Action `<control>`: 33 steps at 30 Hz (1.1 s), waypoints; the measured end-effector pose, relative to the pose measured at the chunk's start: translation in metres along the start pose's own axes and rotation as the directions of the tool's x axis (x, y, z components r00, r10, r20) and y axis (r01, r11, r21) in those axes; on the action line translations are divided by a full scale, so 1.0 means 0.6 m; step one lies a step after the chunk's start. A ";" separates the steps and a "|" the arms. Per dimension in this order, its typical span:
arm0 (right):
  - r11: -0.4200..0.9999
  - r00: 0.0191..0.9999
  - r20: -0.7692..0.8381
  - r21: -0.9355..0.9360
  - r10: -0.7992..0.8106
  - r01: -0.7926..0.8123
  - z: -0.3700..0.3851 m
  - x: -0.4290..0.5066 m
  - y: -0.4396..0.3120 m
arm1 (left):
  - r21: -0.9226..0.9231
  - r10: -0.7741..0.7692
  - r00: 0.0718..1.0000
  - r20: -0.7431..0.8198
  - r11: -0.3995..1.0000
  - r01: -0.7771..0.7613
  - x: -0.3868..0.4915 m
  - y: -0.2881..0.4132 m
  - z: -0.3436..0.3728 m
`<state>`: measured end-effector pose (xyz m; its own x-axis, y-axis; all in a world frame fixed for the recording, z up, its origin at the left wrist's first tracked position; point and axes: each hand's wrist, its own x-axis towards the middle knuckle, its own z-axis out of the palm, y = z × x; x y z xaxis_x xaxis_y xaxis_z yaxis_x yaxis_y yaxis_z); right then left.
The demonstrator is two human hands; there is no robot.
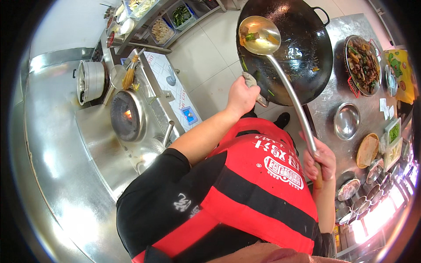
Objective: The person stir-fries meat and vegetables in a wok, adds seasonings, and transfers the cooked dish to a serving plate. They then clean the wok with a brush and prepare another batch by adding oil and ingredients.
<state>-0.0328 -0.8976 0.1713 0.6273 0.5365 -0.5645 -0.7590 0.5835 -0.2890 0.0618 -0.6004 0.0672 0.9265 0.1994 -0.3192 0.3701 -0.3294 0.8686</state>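
Note:
My left hand (243,95) is closed around a grey cloth (249,79) at the near rim of a large black wok (299,59); a metal loop handle shows just below the fist. The wok is held over the gap beside the steel table, and a few food scraps cling to its oily inside. My right hand (319,161) grips the wooden end of a long steel ladle (289,82). The ladle's bowl lies over the wok's left part, with some meat and vegetable pieces in it. On the table at right, a round dish of stir-fried food (362,64) stands on a red-handled holder.
The steel table (322,115) also bears an empty metal bowl (347,121), a woven basket (367,150) and several small bowls. At left are a burner (126,115) with a flame glow, an aluminium pot (93,81) and a bamboo brush (131,74). Food tubs (161,31) sit on a shelf.

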 end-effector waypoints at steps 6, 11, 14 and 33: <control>0.970 0.966 -0.245 -0.242 -0.087 0.026 -0.005 0.032 -0.061 | -0.071 0.018 1.000 -0.017 0.997 -0.019 0.025 -0.043 -0.007; 0.320 0.797 -0.387 -0.912 -0.464 -0.256 -0.027 0.016 -0.097 | -0.139 0.000 1.000 0.007 0.990 0.001 0.027 -0.046 -0.003; -0.125 0.729 -0.279 -0.886 -0.625 -0.446 -0.060 0.023 -0.093 | -0.112 0.019 1.000 0.009 0.994 -0.018 0.027 -0.037 -0.001; 0.977 0.992 -0.124 -0.213 -0.019 -0.008 0.011 0.006 -0.017 | 0.075 0.061 0.998 -0.017 0.995 -0.059 0.012 -0.011 -0.010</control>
<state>-0.0218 -0.8975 0.1769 0.6153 0.4458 -0.6501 -0.7836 0.4360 -0.4427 0.0656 -0.5914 0.0614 0.9460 0.1947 -0.2592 0.3185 -0.4094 0.8550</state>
